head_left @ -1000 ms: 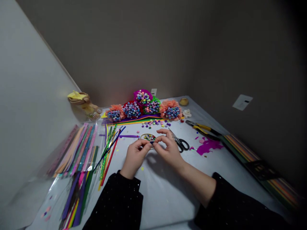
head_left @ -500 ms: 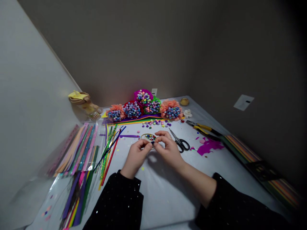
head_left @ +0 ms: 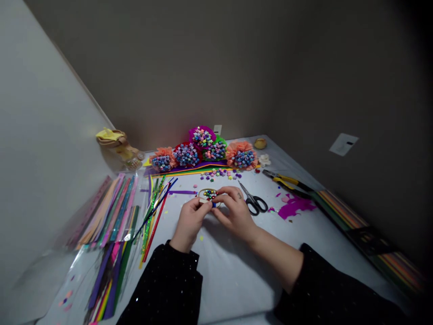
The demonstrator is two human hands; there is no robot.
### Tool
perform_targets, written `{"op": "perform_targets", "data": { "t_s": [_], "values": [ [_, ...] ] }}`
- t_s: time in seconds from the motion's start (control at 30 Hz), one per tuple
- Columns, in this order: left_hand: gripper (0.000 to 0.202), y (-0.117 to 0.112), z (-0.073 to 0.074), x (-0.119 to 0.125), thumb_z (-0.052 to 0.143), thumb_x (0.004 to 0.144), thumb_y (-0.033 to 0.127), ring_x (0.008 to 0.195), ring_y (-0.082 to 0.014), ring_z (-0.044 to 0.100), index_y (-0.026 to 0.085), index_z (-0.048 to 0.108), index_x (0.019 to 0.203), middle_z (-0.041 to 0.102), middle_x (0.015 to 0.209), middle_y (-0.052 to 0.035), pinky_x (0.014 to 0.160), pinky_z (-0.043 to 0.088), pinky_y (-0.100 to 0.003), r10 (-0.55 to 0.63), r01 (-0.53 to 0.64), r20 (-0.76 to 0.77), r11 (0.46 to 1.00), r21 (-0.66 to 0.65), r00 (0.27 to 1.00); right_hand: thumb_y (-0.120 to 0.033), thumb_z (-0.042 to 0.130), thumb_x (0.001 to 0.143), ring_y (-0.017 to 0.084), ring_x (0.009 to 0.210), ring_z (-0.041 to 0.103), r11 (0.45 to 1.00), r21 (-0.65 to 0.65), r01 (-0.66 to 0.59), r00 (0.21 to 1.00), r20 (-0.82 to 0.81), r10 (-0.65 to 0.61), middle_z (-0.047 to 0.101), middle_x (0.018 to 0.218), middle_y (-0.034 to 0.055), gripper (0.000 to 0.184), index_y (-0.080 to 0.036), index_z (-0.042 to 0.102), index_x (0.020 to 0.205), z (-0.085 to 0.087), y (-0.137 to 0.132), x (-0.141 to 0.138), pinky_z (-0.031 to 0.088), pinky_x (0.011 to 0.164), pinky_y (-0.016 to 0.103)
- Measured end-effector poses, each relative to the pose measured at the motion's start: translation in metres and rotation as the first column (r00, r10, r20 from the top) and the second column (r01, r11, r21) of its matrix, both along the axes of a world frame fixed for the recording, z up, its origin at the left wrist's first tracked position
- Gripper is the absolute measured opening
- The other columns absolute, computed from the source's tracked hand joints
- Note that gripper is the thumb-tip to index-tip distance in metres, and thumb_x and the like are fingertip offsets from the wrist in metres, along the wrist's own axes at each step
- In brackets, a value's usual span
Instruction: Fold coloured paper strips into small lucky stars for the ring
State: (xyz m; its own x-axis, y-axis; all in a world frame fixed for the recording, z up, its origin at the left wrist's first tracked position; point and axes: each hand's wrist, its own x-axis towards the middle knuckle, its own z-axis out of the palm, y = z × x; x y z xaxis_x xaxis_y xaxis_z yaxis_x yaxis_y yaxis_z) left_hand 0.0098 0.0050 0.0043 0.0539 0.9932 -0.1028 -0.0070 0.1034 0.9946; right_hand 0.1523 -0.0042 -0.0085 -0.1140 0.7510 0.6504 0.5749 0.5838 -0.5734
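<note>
The right hand (head_left: 235, 214) has shifted down to close on the near edge of the small oval ring packed with paper stars (head_left: 209, 195), which sits just ahead of both hands, while the left hand (head_left: 189, 222) pinches it alongside.

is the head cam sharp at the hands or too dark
In the head view, the left hand and right hand look fairly sharp with soft shadows beneath, the star-filled ring between them lacks fine detail, and the right corners fall dark.
</note>
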Motion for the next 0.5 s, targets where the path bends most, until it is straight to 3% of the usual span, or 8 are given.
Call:
{"op": "perform_targets", "data": {
  "t_s": [0.23, 0.5],
  "values": [
    [0.017, 0.0012, -0.0055, -0.0021, 0.066, 0.063, 0.026, 0.047, -0.0062, 0.034, 0.014, 0.056, 0.056, 0.045, 0.048, 0.0063, 0.050, 0.027, -0.021, 0.001, 0.004, 0.077, 0.997, -0.072, 0.997, -0.017, 0.058, 0.075, 0.023, 0.097, 0.049, 0.997, 0.081, -0.012, 0.999, 0.043, 0.008, 0.057, 0.097, 0.0078, 0.013, -0.022, 0.059, 0.088, -0.0010, 0.0027, 0.0008, 0.043, 0.087, 0.043],
    [0.017, 0.0022, -0.0026, -0.0023, 0.065, 0.065, 0.026, 0.052, -0.0086, 0.042, 0.014, 0.058, 0.057, 0.051, 0.053, 0.0036, 0.055, 0.034, -0.022, -0.017, 0.017, 0.018, 1.000, 0.006, 1.000, -0.018, 0.059, 0.074, 0.023, 0.094, 0.050, 1.000, -0.014, 0.023, 0.999, 0.049, -0.022, 0.056, 0.093, 0.0068, 0.013, -0.023, 0.060, 0.085, 0.0004, 0.0019, 0.0010, 0.042, 0.085, 0.042]
  ]
}}
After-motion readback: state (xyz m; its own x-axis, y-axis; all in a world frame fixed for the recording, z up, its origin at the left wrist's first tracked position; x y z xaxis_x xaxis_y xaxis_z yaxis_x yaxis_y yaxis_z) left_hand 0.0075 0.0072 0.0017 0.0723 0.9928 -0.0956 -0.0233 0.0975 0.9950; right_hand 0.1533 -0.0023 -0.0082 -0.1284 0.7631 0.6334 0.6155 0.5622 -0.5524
